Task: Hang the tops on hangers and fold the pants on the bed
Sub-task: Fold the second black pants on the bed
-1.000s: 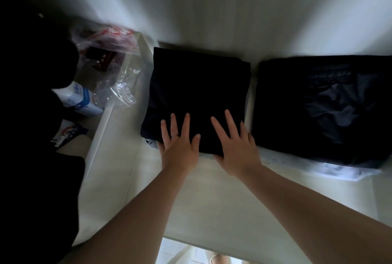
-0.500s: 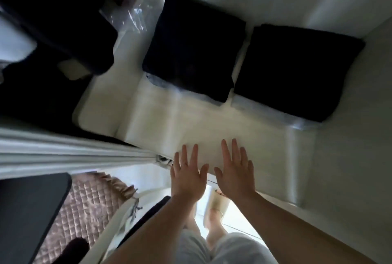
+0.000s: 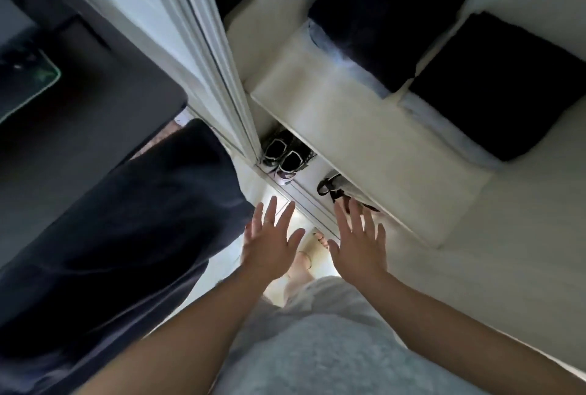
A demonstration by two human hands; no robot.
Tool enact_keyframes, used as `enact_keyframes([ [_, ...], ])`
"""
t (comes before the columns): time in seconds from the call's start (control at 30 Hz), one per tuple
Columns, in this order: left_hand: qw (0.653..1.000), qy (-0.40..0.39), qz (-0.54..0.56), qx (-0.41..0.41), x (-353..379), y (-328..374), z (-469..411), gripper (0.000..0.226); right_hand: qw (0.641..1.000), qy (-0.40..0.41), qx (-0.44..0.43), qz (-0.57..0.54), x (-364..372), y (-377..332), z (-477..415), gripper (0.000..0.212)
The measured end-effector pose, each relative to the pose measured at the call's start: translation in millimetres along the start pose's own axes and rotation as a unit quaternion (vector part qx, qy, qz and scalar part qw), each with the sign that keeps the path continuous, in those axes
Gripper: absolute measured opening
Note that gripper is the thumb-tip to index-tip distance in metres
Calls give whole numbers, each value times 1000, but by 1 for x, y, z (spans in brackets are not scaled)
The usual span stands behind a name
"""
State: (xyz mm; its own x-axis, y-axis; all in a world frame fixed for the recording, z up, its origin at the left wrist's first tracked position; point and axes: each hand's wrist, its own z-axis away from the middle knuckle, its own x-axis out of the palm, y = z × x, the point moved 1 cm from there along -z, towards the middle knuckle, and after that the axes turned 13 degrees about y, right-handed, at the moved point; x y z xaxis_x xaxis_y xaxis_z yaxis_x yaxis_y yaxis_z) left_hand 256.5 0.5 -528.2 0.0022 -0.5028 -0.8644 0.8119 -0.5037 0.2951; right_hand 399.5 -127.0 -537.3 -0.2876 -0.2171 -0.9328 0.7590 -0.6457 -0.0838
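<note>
The left hand (image 3: 272,245) and right hand (image 3: 358,245) hover spread, holding nothing. Two folded pants (image 3: 387,14) lie side by side on the shelf (image 3: 348,128): soft, light, probably best lifted from beneath.

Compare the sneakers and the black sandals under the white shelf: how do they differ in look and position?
The sneakers are closed shoes with pale edges; the sandals are only thin black straps. The sneakers stand in full view, side by side; the sandals are partly hidden under the shelf. Both are footwear stored below that shelf.
</note>
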Motion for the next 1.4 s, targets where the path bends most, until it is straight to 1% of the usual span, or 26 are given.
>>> enact_keyframes([
  [0.1,1000,-2,22,2,-8,-21,42,62,999,28,-42,0,-5,-18,30,77],
  [0.2,999,13,33,7,-17,-46,87,63,993,97,-73,-5,-8,-39,70,73],
  [0.23,999,22,37,5,-20,-55,103,63,992,104,-74,-9,-10,-46,83,72],
  [0.33,995,70,61,-21,-28,-86,153,64,987,125,-84,-46,-15,-73,122,73],
  [0.4,990,107,84,-41,-35,-106,181,64,981,145,-117,-57,-23,-96,143,72],
  [0.47,982,141,105,-64,-43,-125,209,64,976,135,-148,-86,-32,-119,160,74],
  [0.6,951,215,172,-142,-54,-158,259,63,955,132,-212,-160,-51,-162,185,73],
  [0.7,911,265,228,-217,-53,-181,290,62,933,122,-264,-211,-69,-191,197,75],
  [0.77,872,308,269,-269,-52,-194,303,62,918,108,-287,-252,-79,-207,197,77],
  [0.83,815,336,326,-342,-52,-205,311,65,910,72,-280,-296,-85,-219,193,79],
  [0.9,749,346,387,-412,-52,-216,315,73,907,8,-250,-338,-89,-228,186,81],
  [0.93,717,357,413,-433,-54,-221,317,79,906,-24,-236,-350,-91,-233,182,81],
  [1.0,657,396,452,-455,-61,-228,318,87,907,-71,-222,-352,-96,-244,172,78],
  [1.1,568,446,494,-484,-76,-238,314,97,905,-118,-208,-352,-94,-263,155,62],
  [1.13,542,453,507,-494,-79,-241,313,96,897,-135,-211,-364,-91,-268,150,59],
  [1.17,528,451,518,-500,-82,-245,311,87,888,-152,-212,-379,-88,-273,145,60],
  [1.2,532,440,523,-500,-84,-247,310,72,877,-166,-205,-401,-86,-277,142,64],
  [1.23,544,427,526,-495,-86,-248,309,55,867,-179,-192,-424,-85,-281,141,65],
  [1.27,553,421,531,-486,-87,-245,309,43,855,-193,-179,-446,-84,-284,140,65],
  [1.33,548,427,547,-467,-87,-236,312,34,844,-214,-166,-463,-79,-287,135,68],
  [1.4,542,443,547,-459,-80,-223,319,29,851,-231,-181,-435,-75,-289,135,71],
])
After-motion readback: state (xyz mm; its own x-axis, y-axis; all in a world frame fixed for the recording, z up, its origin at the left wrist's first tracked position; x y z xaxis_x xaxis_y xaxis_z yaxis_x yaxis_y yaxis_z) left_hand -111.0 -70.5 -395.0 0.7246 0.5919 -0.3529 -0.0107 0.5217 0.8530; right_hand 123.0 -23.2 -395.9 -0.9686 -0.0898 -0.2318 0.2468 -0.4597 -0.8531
